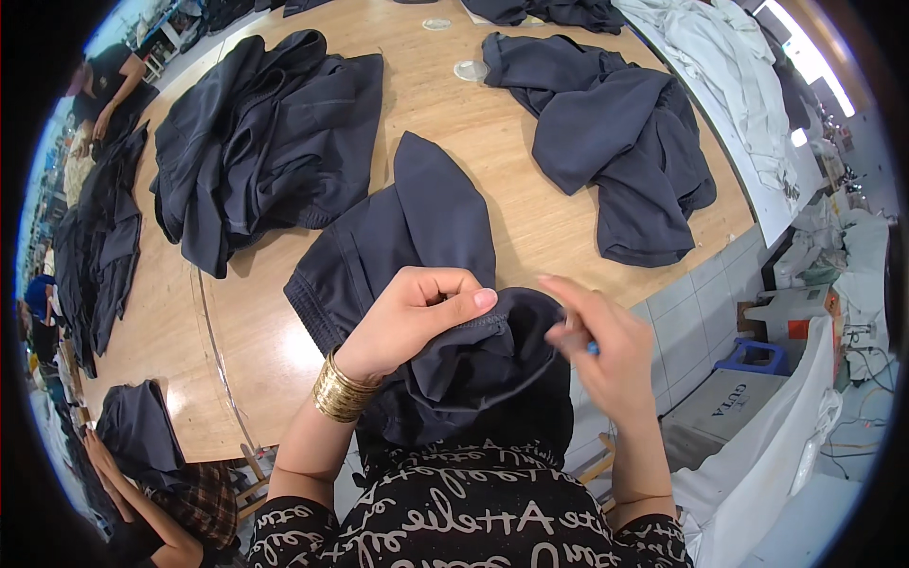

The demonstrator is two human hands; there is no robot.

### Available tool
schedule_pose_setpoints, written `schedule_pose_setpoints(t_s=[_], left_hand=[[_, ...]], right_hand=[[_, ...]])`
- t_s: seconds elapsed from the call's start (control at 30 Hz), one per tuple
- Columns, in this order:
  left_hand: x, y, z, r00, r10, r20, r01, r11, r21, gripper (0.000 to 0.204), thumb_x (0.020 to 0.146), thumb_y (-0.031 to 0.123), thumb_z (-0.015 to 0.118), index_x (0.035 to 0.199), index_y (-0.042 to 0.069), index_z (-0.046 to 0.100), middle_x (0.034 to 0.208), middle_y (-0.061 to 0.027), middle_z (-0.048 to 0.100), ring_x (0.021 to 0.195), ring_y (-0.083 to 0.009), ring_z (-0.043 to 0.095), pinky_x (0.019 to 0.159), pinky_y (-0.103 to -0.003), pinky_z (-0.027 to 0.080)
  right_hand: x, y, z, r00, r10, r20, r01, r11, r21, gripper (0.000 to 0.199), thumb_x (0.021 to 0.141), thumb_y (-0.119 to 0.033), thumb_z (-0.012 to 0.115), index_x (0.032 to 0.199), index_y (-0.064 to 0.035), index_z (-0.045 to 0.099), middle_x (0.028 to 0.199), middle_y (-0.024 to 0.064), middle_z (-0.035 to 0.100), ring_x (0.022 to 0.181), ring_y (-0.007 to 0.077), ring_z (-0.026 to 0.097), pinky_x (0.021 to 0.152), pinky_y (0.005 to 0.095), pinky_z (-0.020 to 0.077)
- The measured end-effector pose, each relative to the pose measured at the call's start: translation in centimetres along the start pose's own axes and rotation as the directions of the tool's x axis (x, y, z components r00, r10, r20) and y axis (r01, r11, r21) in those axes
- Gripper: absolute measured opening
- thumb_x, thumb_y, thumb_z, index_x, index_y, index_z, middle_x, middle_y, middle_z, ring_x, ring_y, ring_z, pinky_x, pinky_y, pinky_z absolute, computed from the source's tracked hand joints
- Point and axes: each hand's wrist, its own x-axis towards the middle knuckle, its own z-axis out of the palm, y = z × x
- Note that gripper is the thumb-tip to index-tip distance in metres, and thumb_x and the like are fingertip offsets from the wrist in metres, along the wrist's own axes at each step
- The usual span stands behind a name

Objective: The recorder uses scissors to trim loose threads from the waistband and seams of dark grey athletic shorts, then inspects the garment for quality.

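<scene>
My left hand (426, 312), with gold bangles at the wrist, pinches the edge of a dark navy garment (379, 237) between thumb and fingers. The garment lies partly on the table and partly over my lap. A gathered, elastic-looking band shows at its left, and a round hem opening faces me below my left hand. Just right of that opening, my right hand (611, 346) is raised and its fingertips are smeared by motion. A small blue-tipped thing (593, 348) shows within its curled fingers; its kind is unclear.
Dark garments lie in a pile (275, 151) at the left and another heap (625, 142) at the right of the wooden table (511, 227). Other people work along the left side. White cloth (729, 85) covers the far right; a grey box (724, 407) stands on the floor.
</scene>
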Motion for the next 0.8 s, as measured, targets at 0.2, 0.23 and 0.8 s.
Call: schedule_pose_setpoints(t_s=[0.2,0.23,0.8], left_hand=[[-0.03,0.16,0.55,1.000,0.007,-0.019,-0.006,1.000,0.001,0.030,0.090,0.024,0.060,0.069,0.002,0.056,0.064,0.0111,0.040,0.061,0.0001,0.031,0.052,-0.018,0.026],[-0.06,0.11,0.51,1.000,0.006,-0.014,-0.006,1.000,-0.007,0.030,0.090,0.024,0.060,0.069,0.002,0.056,0.064,0.0111,0.040,0.061,0.0002,0.031,0.052,-0.018,0.026],[-0.08,0.23,0.40,0.999,-0.044,0.023,0.045,0.998,-0.043,0.027,0.089,0.024,0.061,0.073,0.003,0.062,0.062,0.0109,0.046,0.058,0.0018,0.033,0.050,-0.016,0.025]], right_hand=[[-0.84,0.24,0.79,0.980,-0.197,-0.008,0.195,0.975,-0.105,0.043,0.064,-0.025,0.076,0.100,-0.0088,0.060,0.070,0.0021,0.053,0.060,0.0174,0.047,0.054,0.0287,0.0368],[-0.77,0.16,0.87,0.980,-0.197,-0.006,0.195,0.975,-0.103,0.043,0.064,-0.025,0.076,0.100,-0.0088,0.060,0.070,0.0021,0.053,0.060,0.0174,0.047,0.054,0.0287,0.0368],[0.05,-0.25,0.47,0.951,-0.309,0.014,0.297,0.899,-0.323,0.033,0.067,-0.027,0.071,0.098,-0.0144,0.067,0.063,-0.0030,0.044,0.059,0.0134,0.043,0.051,0.0264,0.0334]])
